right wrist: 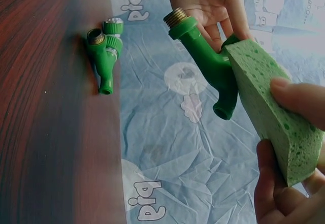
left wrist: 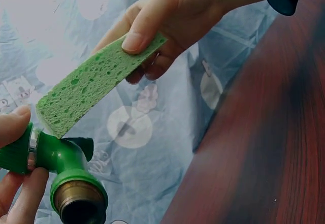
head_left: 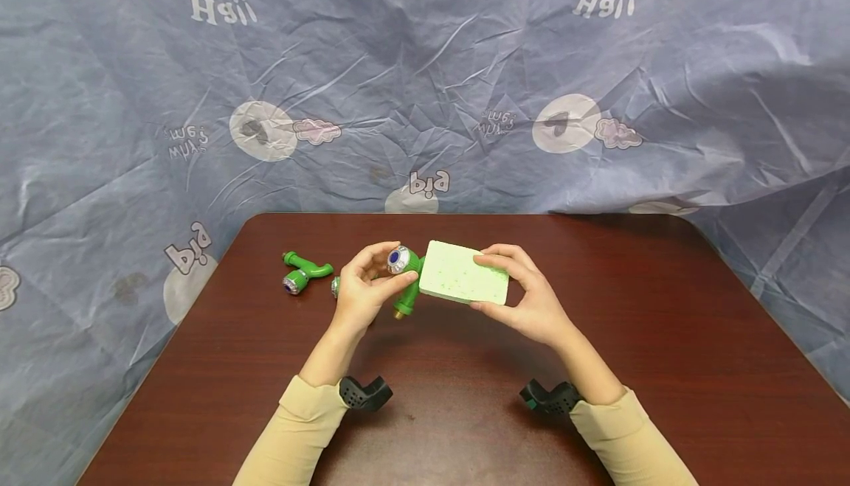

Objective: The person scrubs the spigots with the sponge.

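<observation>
My left hand [head_left: 365,283] pinches a green faucet [head_left: 407,298] by its knob, which has a silver rim and a blue centre. The faucet is held up above the table, its brass threaded inlet pointing down toward me in the head view. Between the thumb and fingers of my right hand [head_left: 524,294] is a light green sponge [head_left: 465,272], a thick rectangular block with pores. The sponge's left end meets the faucet's body near the knob, as the left wrist view shows at the green pipe [left wrist: 63,153]. In the right wrist view the curved spout [right wrist: 223,107] hangs beside the sponge.
Another green faucet [head_left: 305,268] lies on the brown table [head_left: 631,324] at the back left. Beside it, a further green faucet knob [head_left: 335,287] is partly hidden behind my left hand. A blue-grey printed sheet [head_left: 398,88] hangs behind the table. Both wrists wear black camera mounts [head_left: 365,395].
</observation>
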Demonstrator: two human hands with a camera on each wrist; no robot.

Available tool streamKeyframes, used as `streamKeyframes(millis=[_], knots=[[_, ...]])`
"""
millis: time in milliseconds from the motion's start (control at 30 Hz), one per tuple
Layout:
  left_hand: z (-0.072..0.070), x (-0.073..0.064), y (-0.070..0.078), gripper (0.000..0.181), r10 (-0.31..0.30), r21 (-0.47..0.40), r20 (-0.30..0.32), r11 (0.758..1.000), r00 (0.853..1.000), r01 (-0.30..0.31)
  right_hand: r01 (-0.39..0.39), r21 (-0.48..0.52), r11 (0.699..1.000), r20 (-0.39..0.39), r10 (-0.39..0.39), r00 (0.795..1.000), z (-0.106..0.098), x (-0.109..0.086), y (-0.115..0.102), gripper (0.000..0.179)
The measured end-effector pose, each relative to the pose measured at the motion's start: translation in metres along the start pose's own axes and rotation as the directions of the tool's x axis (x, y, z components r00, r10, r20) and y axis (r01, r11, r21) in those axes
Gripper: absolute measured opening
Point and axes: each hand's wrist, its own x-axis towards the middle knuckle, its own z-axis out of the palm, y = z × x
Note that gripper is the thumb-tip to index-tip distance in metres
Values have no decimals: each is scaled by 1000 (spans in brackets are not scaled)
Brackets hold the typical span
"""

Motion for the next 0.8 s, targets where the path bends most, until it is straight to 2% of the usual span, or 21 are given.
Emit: streamKeyframes(millis=[233,467,633,800], knots=[[2,0,-3,44,69,38,-57,997,996,-67,32,21,999,82,-34,996,2,-1,-1,54],[5,0,-3,45,45,52,-115,998,992,-39,21,17,1000,118,-23,993,2,-1,-5,53],[12,-5,12,46,41,60,-138,998,990,-33,25,45,999,170,-32,985,3,-3,1,52],[17,-8,20,45,66,102,-136,993,988,-52,35,78,996,282,-56,958,7,-9,24,53]])
